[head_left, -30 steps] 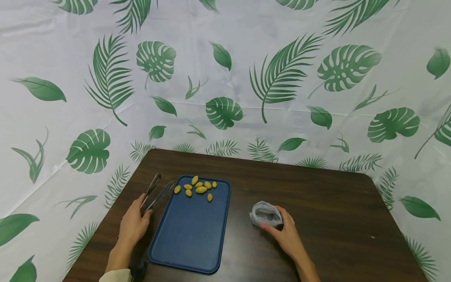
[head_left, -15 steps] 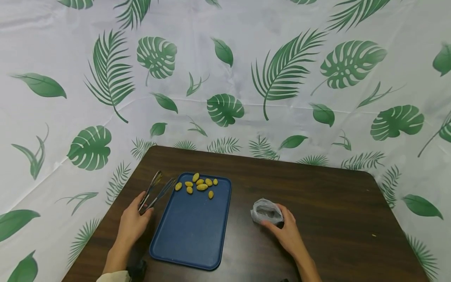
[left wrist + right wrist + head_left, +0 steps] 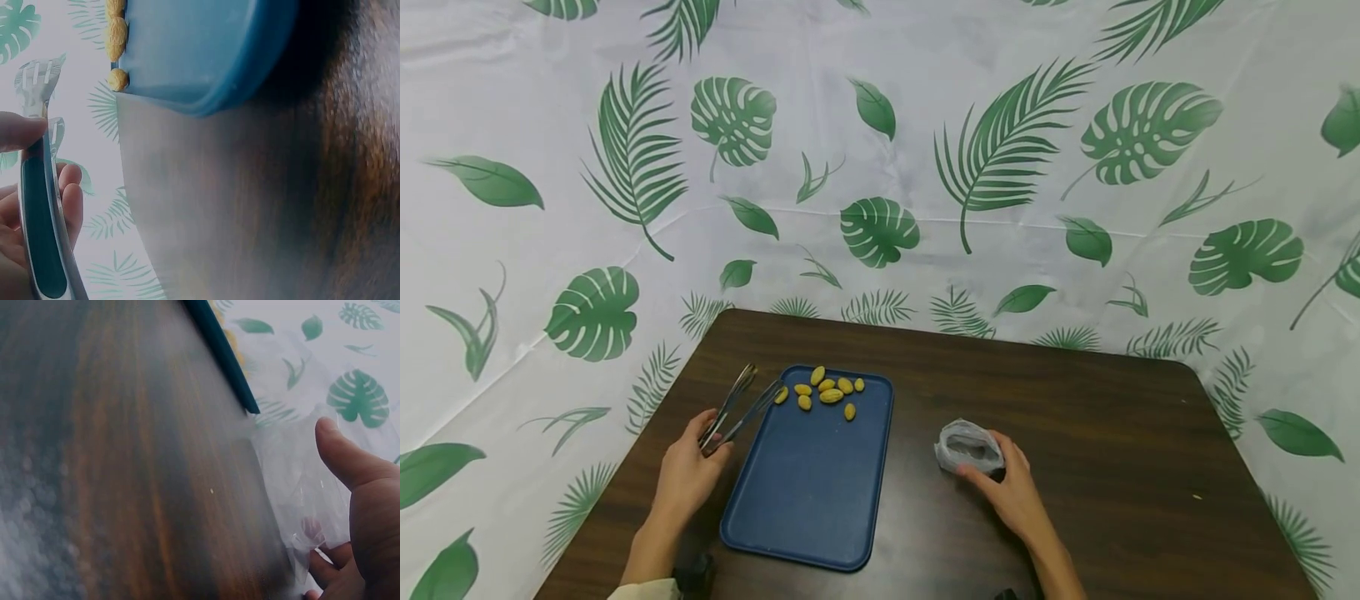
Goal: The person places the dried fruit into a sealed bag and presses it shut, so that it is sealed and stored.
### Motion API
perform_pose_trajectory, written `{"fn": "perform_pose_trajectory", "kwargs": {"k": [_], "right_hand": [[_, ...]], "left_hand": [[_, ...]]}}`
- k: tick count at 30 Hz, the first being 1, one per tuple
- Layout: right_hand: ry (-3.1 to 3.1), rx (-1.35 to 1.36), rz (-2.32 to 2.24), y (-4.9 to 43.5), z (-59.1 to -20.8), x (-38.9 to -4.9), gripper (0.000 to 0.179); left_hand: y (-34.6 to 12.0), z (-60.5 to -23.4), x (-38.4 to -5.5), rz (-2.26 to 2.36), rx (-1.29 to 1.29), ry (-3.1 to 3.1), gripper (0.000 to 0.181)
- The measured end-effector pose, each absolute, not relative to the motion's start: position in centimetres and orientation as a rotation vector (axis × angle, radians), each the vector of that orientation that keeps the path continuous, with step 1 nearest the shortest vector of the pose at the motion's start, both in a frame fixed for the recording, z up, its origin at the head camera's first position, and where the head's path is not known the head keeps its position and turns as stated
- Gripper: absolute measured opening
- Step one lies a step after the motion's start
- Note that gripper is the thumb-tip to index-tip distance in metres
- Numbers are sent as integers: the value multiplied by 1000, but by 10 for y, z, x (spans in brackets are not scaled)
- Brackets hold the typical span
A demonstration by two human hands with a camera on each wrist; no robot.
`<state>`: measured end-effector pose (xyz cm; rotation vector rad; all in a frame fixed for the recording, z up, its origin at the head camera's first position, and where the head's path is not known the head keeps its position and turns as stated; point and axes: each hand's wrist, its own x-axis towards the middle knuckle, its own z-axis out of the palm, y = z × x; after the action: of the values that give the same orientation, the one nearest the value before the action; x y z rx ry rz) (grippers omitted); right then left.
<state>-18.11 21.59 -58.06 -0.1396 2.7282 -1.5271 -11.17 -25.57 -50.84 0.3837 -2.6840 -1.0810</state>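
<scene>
My left hand (image 3: 688, 471) grips metal tongs (image 3: 743, 381) by the handle, left of a blue tray (image 3: 805, 500). The tong arms are spread, and the right tip is over the tray's far left corner. Several yellow, oval, wrinkled pieces (image 3: 831, 396) lie at the tray's far end. In the left wrist view, the tongs show a dark green inset along the handle (image 3: 44, 225), with thumb and fingers around it. To the right of the tray, my right hand (image 3: 1018, 496) holds a clear plastic bag (image 3: 950, 454) with its mouth facing up. Thumb and fingers are on opposite sides of the bag (image 3: 300, 475).
Everything stands on a dark wood table (image 3: 1112, 450) with rounded far corners. Behind it hangs a white cloth (image 3: 820, 75) printed with green leaves. A tiny pale speck (image 3: 1197, 497) lies on the table's right side.
The tongs have shifted right, so their right tip now overlaps the tray's corner at the leftmost yellow piece. My right hand and the bag have stayed nearly still. The head view has tilted slightly.
</scene>
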Motion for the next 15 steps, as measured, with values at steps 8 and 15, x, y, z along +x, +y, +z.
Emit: {"fn": "perform_pose_trajectory", "kwargs": {"k": [8, 15], "right_hand": [[2705, -125, -1520, 218, -581, -183, 74], [2715, -136, -1513, 218, -580, -183, 73]], "left_hand": [[-251, -509, -112, -1051, 303, -2663, 56], [-248, -509, -113, -998, 260, -2679, 52]]}}
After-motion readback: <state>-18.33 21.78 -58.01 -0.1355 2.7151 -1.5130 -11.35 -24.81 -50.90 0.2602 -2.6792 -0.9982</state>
